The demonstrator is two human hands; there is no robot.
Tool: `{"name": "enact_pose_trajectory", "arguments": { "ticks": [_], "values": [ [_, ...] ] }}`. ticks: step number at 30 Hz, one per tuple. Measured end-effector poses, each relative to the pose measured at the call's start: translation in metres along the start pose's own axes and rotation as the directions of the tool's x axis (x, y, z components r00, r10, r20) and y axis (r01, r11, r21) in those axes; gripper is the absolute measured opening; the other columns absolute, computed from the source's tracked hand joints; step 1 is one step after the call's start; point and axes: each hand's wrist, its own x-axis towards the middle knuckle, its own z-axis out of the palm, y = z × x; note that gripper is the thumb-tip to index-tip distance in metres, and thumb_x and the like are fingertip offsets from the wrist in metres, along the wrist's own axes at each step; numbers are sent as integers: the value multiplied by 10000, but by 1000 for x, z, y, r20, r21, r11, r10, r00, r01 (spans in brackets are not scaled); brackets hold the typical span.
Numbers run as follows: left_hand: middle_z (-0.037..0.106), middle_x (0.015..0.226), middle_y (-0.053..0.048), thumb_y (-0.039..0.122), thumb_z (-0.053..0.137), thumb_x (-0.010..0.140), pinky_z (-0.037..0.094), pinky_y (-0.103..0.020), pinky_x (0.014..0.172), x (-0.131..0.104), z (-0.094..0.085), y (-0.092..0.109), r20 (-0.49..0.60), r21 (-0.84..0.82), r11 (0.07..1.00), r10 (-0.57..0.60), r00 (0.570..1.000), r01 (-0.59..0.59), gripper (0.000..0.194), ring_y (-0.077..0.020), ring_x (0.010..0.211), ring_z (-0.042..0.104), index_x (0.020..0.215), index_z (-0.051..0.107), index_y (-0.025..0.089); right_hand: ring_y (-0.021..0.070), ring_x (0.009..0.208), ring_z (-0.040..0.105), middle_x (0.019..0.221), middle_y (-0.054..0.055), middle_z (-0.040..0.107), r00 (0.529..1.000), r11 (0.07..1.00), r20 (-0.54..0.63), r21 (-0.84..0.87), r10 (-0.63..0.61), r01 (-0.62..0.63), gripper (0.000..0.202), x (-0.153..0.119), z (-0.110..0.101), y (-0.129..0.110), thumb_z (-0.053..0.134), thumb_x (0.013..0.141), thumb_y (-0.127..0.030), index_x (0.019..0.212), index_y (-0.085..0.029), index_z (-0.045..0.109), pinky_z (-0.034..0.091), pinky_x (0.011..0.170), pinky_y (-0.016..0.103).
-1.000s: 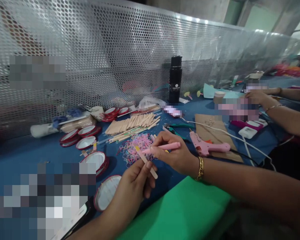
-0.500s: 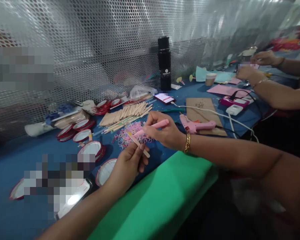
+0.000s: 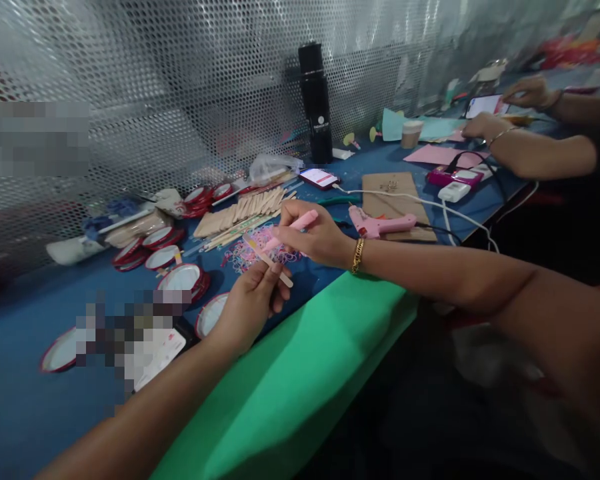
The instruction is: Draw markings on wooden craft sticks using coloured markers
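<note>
A flat wooden craft stick (image 3: 281, 275) is pinched between the thumb and fingers of my left hand (image 3: 253, 297); its upper end carries a yellow mark. My right hand (image 3: 317, 237), with a gold bracelet at the wrist, grips a pink marker (image 3: 307, 219) whose lower end points down at the stick. Whether the marker's tip touches the stick cannot be made out. Behind both hands lies a heap of pink, blue and white loops (image 3: 237, 257). More craft sticks (image 3: 240, 212) are piled just beyond it.
Red-rimmed round pieces (image 3: 180, 279) lie at the left. A pink glue gun (image 3: 385, 225) rests on brown cardboard (image 3: 393, 187), with white cables around. A black bottle (image 3: 316, 107) stands by the perforated metal wall. Another person's hands (image 3: 485, 130) are at the right. Green cloth (image 3: 300, 373) hangs in front.
The view has shifted, so most things appear a little higher and further left. Both hands keep hold of the stick and the marker. The other person's lower hand has moved slightly.
</note>
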Motion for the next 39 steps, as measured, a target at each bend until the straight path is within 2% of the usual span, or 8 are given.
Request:
{"name": "enact_pose_trajectory", "arguments": {
  "ticks": [7,19,25,33,39],
  "values": [
    [564,556,49,396,492,900,307,-156,368,1,-1,-4,-2,-20,1000,13,1000,-13,262,-62,393,438,778,571,179,115,600,458,603,-43,501,1000,1000,6,9,-18,18,190,-3,2,3,549,794,-191,628,-210,458,392,601,270],
    [568,537,50,370,497,894,306,-162,375,-2,-1,-5,-15,-47,998,36,999,-37,255,-63,403,448,735,565,183,116,586,444,596,-43,482,999,1000,49,-15,-20,20,203,-4,3,-2,551,801,-212,620,-206,459,378,594,272],
    [566,532,54,413,521,873,310,-165,376,-1,-2,-6,-19,-66,997,27,999,-28,266,-68,398,454,745,570,185,120,612,448,612,-40,493,1000,998,-2,-51,-29,29,220,-4,1,2,543,824,-222,629,-209,441,380,612,273],
    [566,532,54,405,506,878,315,-164,378,-1,-2,-7,-22,-69,997,28,999,-29,266,-66,393,452,744,571,184,121,602,446,611,-38,495,998,999,52,-42,-28,30,189,-4,3,-3,560,801,-229,634,-208,473,384,597,274],
    [565,538,49,400,499,893,311,-157,371,0,-2,-9,-28,-87,996,26,999,-28,260,-66,394,452,766,573,186,117,604,442,627,-38,491,998,997,6,-38,-65,65,206,-5,2,0,549,812,-200,632,-209,448,374,599,275]
  ]
}}
